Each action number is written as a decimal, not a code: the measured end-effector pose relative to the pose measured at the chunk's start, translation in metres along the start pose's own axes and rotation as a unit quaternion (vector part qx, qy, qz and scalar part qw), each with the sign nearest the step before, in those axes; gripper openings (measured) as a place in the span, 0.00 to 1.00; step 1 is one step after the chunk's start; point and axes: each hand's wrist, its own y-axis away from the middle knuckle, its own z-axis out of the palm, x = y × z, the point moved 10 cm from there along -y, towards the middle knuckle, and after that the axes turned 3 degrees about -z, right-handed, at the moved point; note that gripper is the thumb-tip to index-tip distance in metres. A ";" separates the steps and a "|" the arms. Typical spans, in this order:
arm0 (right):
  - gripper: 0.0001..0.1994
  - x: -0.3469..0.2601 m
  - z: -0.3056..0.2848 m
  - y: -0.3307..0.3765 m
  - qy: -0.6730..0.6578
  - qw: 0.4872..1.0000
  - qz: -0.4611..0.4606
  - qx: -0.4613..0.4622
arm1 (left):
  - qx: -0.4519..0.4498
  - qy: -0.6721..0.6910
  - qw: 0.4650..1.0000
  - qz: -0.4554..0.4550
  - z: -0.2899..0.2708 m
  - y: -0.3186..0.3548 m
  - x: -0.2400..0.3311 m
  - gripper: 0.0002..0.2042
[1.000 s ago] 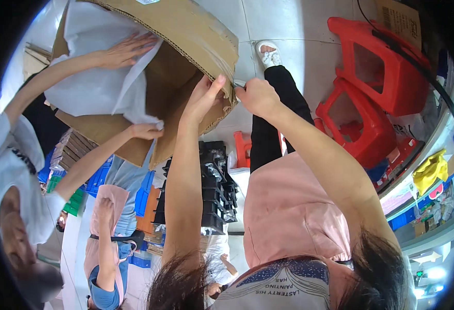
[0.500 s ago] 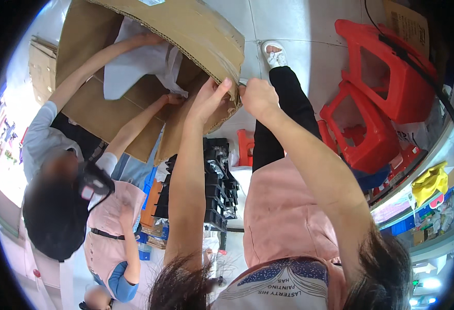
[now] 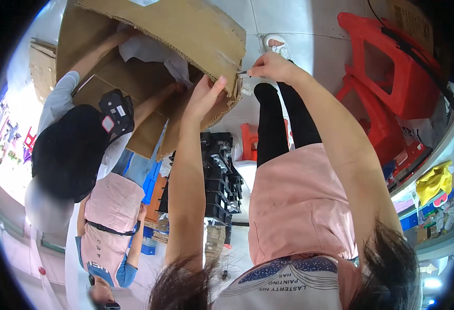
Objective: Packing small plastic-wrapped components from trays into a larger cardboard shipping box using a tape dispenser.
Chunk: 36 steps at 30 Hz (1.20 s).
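A large brown cardboard box (image 3: pixel 196 39) stands tilted before me at the upper left, its mouth facing left. My left hand (image 3: pixel 206 98) grips its near right edge, thumb up and fingers behind the cardboard. Just right of that edge, my right hand (image 3: pixel 273 67) pinches a small thin grey piece (image 3: pixel 243 72) at the box's corner; its kind is too small to tell. Whitish crumpled material (image 3: pixel 247 85) shows below it. Inside the box lies a white sheet or bag (image 3: pixel 152 54), with a co-worker's two arms reaching in toward it.
The co-worker in a black cap (image 3: pixel 69 155) leans in from the left, and another person in a pink apron (image 3: pixel 113 206) stands farther off. Red plastic stools (image 3: pixel 407 77) lie at the right. Black crates (image 3: pixel 219 175) are stacked below the box. A yellow cloth (image 3: pixel 433 183) hangs at the far right.
My right hand has moved up and slightly right, a little away from the box edge. The co-worker's head has moved right, toward the box, and the white sheet sits deeper inside.
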 end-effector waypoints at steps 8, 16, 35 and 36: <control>0.18 0.030 -0.040 0.021 0.092 0.985 0.106 0.103 | 0.107 -0.014 0.992 0.070 -0.003 0.004 -0.002 0.28; 0.20 0.017 0.000 0.031 0.060 0.983 0.128 0.117 | 0.100 -0.304 0.940 0.118 0.028 0.014 0.028 0.26; 0.17 0.070 -0.002 0.189 -0.275 0.872 0.175 0.364 | 0.258 -0.121 0.953 0.102 0.045 -0.016 0.026 0.22; 0.15 0.064 0.000 0.216 -0.294 0.862 0.168 0.378 | 0.174 -0.187 0.966 0.039 0.057 -0.005 0.036 0.20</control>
